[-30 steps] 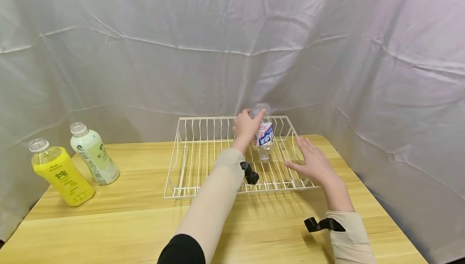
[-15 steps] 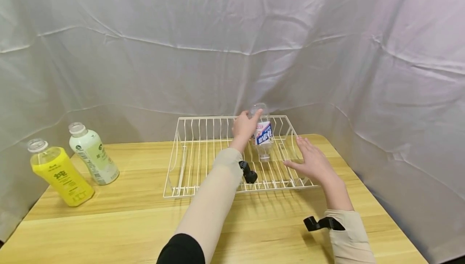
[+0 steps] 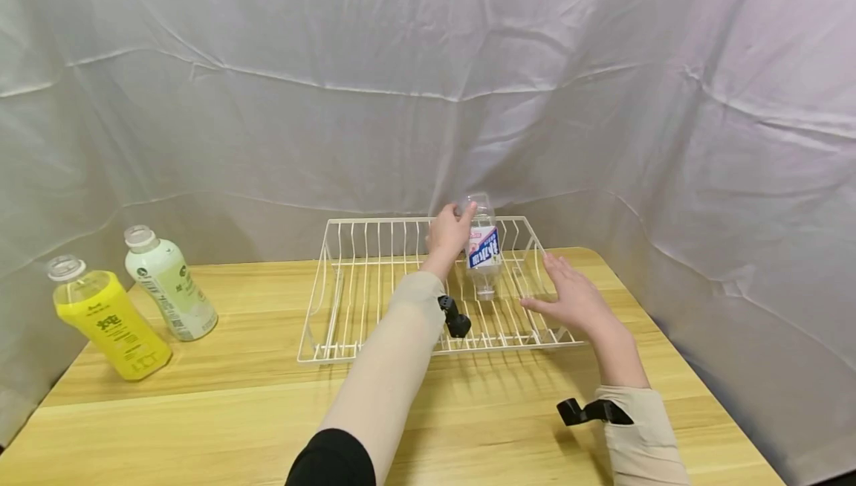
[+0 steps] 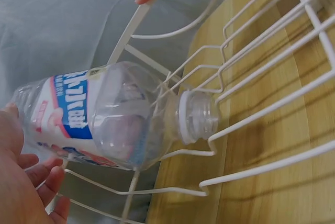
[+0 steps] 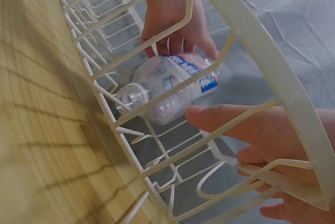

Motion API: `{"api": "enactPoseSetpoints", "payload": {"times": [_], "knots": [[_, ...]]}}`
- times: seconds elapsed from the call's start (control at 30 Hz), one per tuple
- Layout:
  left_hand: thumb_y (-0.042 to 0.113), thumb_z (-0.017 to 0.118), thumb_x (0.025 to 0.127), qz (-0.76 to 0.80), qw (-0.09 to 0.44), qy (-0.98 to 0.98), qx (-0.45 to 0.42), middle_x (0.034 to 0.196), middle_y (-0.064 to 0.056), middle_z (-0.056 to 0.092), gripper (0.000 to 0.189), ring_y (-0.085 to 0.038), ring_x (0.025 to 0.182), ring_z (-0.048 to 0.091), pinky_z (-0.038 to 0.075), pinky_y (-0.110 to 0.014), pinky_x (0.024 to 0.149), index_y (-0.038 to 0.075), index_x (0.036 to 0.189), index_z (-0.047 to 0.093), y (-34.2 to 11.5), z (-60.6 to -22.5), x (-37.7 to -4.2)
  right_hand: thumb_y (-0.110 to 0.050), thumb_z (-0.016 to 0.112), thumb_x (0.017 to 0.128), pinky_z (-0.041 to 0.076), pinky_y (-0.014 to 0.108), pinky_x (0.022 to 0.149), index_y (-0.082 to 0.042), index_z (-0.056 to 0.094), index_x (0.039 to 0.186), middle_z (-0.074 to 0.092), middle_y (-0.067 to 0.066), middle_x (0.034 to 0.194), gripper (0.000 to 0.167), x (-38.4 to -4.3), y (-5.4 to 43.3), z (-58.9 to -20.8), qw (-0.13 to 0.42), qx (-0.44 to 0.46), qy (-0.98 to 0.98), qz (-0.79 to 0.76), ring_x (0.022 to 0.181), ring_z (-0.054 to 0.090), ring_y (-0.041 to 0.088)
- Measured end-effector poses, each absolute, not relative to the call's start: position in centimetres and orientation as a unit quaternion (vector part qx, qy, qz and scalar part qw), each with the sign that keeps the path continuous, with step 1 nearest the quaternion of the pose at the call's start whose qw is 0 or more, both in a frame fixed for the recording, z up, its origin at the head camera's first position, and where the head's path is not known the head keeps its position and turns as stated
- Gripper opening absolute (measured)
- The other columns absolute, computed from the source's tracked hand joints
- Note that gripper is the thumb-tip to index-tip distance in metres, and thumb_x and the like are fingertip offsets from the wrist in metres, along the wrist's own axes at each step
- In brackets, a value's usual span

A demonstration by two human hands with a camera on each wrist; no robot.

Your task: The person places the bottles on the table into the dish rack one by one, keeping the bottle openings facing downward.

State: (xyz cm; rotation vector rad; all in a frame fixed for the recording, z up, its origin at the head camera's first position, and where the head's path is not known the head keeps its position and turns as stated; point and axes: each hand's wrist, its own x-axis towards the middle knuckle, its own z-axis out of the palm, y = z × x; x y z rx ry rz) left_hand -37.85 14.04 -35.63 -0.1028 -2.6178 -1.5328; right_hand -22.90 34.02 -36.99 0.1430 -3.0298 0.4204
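Note:
A clear plastic bottle (image 3: 483, 248) with a white, blue and pink label stands neck-down in the white wire dish rack (image 3: 374, 352), leaning on its back part. In the left wrist view, the bottle neck (image 4: 199, 116) lies among the wires. My left hand (image 3: 448, 237) is beside the bottle's upturned base, its thumb against the edge and its loosely bent fingers (image 4: 52, 182) alongside rather than wrapped round it. At the rack's right end, my right hand (image 3: 578, 296) is spread at the side rim. Its extended finger (image 5: 220, 119) shows behind the rack's wires.
On the table's left stand a yellow bottle (image 3: 114, 326) and a pale green bottle (image 3: 172, 285), both without caps. The wood-patterned table (image 3: 254, 419) extends in front of the rack. A grey cloth (image 3: 374, 85) hangs behind and at both sides.
My left hand has shifted slightly left and loosened from the bottle, which now leans back a little more in the rack. The right hand stays at the rack's right end.

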Motion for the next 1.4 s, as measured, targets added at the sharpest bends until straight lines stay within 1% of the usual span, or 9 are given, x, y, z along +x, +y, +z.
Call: {"api": "enactPoseSetpoints", "payload": {"times": [0.23, 0.43, 0.63, 0.73, 0.87, 0.97, 1.17, 1.23, 1.4], "knots": [[0.057, 0.047, 0.096, -0.516, 0.043, -0.855, -0.032, 0.131, -0.006, 0.064, 0.061, -0.030, 0.121, 0.058, 0.039, -0.053, 0.105, 0.019, 0.143, 0.047, 13.4, -35.4, -37.8, -0.059, 0.062, 0.086, 0.013, 0.058, 0.119, 0.003, 0.016, 0.153, 0.015, 0.025, 0.160, 0.102, -23.0, 33.7, -37.0, 0.036, 0.051, -0.989, 0.135, 0.147, 0.015, 0.046], [0.055, 0.051, 0.094, -0.516, 0.057, -0.855, -0.023, 0.129, -0.007, 0.065, 0.059, -0.029, 0.119, 0.060, 0.043, -0.051, 0.100, 0.019, 0.141, 0.048, 13.2, -35.4, -37.8, -0.059, 0.062, 0.086, 0.015, 0.058, 0.119, 0.003, 0.017, 0.153, 0.017, 0.025, 0.159, 0.102, -23.3, 33.4, -37.1, 0.040, 0.056, -0.989, 0.133, 0.147, 0.016, 0.046], [0.054, 0.055, 0.093, -0.502, 0.078, -0.861, -0.012, 0.134, -0.007, 0.060, 0.060, -0.028, 0.121, 0.057, 0.045, -0.049, 0.099, 0.020, 0.141, 0.047, 13.1, -35.1, -37.8, -0.054, 0.064, 0.087, 0.014, 0.058, 0.119, 0.003, 0.016, 0.153, 0.016, 0.026, 0.160, 0.099, -23.4, 33.1, -37.1, 0.035, 0.057, -0.988, 0.141, 0.147, 0.015, 0.046], [0.053, 0.056, 0.092, -0.501, 0.096, -0.860, -0.018, 0.135, -0.008, 0.058, 0.059, -0.029, 0.121, 0.056, 0.044, -0.050, 0.099, 0.019, 0.140, 0.048, 13.0, -34.5, -37.8, -0.058, 0.062, 0.086, 0.015, 0.058, 0.119, 0.004, 0.016, 0.153, 0.015, 0.026, 0.160, 0.101, -23.4, 33.1, -37.1, 0.033, 0.057, -0.987, 0.143, 0.147, 0.016, 0.046], [0.051, 0.057, 0.092, -0.511, 0.113, -0.852, -0.026, 0.130, -0.008, 0.060, 0.056, -0.028, 0.117, 0.058, 0.045, -0.047, 0.097, 0.019, 0.138, 0.050, 12.5, -32.9, -37.5, -0.064, 0.060, 0.085, 0.015, 0.058, 0.119, 0.004, 0.017, 0.153, 0.016, 0.026, 0.160, 0.105, -23.6, 33.4, -37.2, 0.033, 0.060, -0.988, 0.140, 0.147, 0.016, 0.046], [0.049, 0.058, 0.092, -0.531, 0.124, -0.837, -0.039, 0.124, -0.008, 0.062, 0.055, -0.026, 0.113, 0.059, 0.047, -0.044, 0.095, 0.018, 0.137, 0.051, 11.6, -31.2, -36.7, -0.061, 0.063, 0.085, 0.015, 0.058, 0.119, 0.004, 0.017, 0.153, 0.016, 0.026, 0.159, 0.105, -23.8, 33.6, -37.4, 0.034, 0.068, -0.987, 0.140, 0.146, 0.016, 0.047], [0.043, 0.060, 0.093, -0.573, 0.149, -0.799, -0.104, 0.123, -0.012, 0.060, 0.054, -0.025, 0.108, 0.058, 0.049, -0.040, 0.094, 0.013, 0.137, 0.050, 8.9, -27.7, -34.3, -0.055, 0.067, 0.084, 0.014, 0.059, 0.118, 0.004, 0.016, 0.153, 0.015, 0.026, 0.159, 0.103, -24.0, 33.8, -37.4, 0.034, 0.077, -0.986, 0.144, 0.146, 0.016, 0.048], [0.042, 0.060, 0.093, -0.577, 0.153, -0.793, -0.124, 0.124, -0.013, 0.059, 0.053, -0.025, 0.108, 0.058, 0.050, -0.039, 0.093, 0.014, 0.137, 0.050, 7.9, -26.8, -33.2, -0.055, 0.066, 0.085, 0.015, 0.060, 0.118, 0.004, 0.017, 0.153, 0.016, 0.026, 0.159, 0.103, -24.1, 33.9, -37.3, 0.034, 0.078, -0.986, 0.145, 0.146, 0.016, 0.048], [0.043, 0.060, 0.093, -0.555, 0.154, -0.802, -0.158, 0.129, -0.009, 0.058, 0.054, -0.026, 0.113, 0.057, 0.050, -0.042, 0.094, 0.019, 0.140, 0.048, 5.1, -25.8, -29.9, -0.054, 0.066, 0.085, 0.015, 0.061, 0.117, 0.003, 0.017, 0.153, 0.016, 0.027, 0.159, 0.102, -24.1, 34.1, -37.3, 0.033, 0.077, -0.985, 0.149, 0.145, 0.016, 0.049]]}}
